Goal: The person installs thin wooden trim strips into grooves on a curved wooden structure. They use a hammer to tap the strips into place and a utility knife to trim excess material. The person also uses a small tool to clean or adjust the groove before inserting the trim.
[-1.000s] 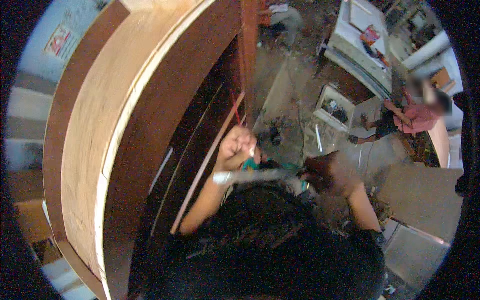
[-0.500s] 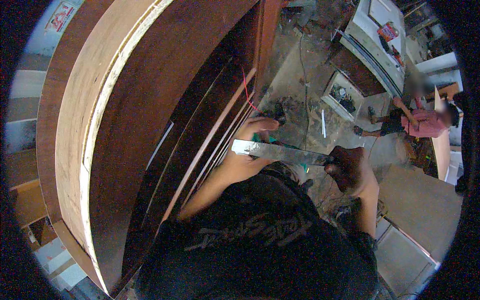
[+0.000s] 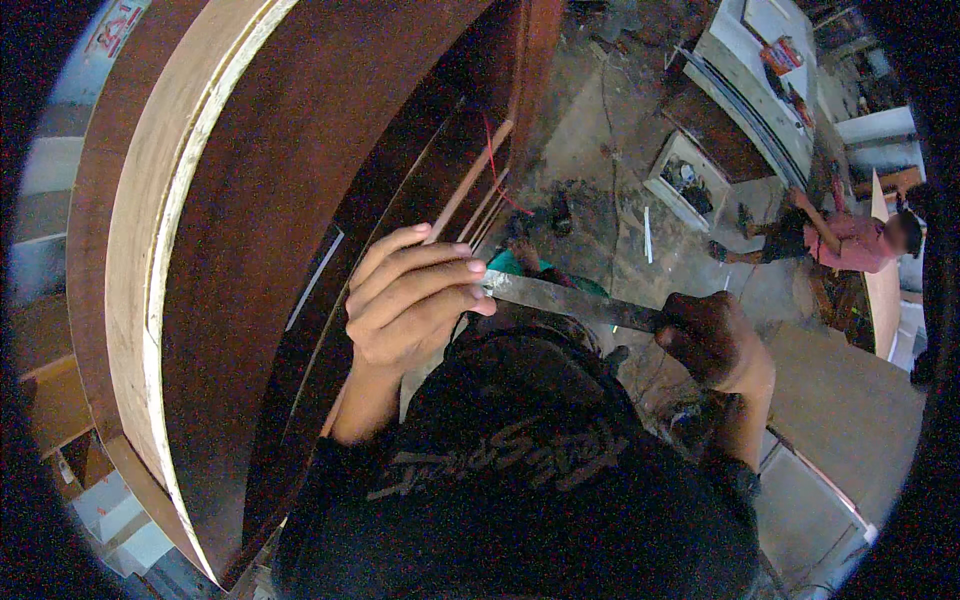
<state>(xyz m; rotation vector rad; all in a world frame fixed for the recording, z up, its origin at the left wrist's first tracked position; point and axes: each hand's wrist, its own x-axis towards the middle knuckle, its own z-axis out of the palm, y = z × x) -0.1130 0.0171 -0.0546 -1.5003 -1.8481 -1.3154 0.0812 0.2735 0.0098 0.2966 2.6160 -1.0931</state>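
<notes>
A long, flat metal blade (image 3: 570, 298) lies crosswise in front of my chest. My right hand (image 3: 715, 340) is closed in a fist around its dark right end, where any handle is hidden. At the other end, my left hand (image 3: 410, 295) has its back toward me and its fingers bent over the blade's tip, a little apart. The left thumb is out of sight behind the blade. Just left of that hand stands a large brown wooden panel piece (image 3: 290, 200) with a pale, raw edge. Thin wooden strips (image 3: 480, 180) run along it beyond my fingers.
A red wire (image 3: 492, 150) hangs by the strips. Something green (image 3: 508, 262) shows partly behind the blade. Over at the right, a person in a pink shirt (image 3: 855, 243) is beside a workbench (image 3: 745, 60). An open frame-like box (image 3: 690, 185) and white strips (image 3: 648, 235) lie on the floor.
My left hand has come round from behind the blade, moving left, and its fingers now cover the tip. The blade and my right hand have shifted slightly right.
</notes>
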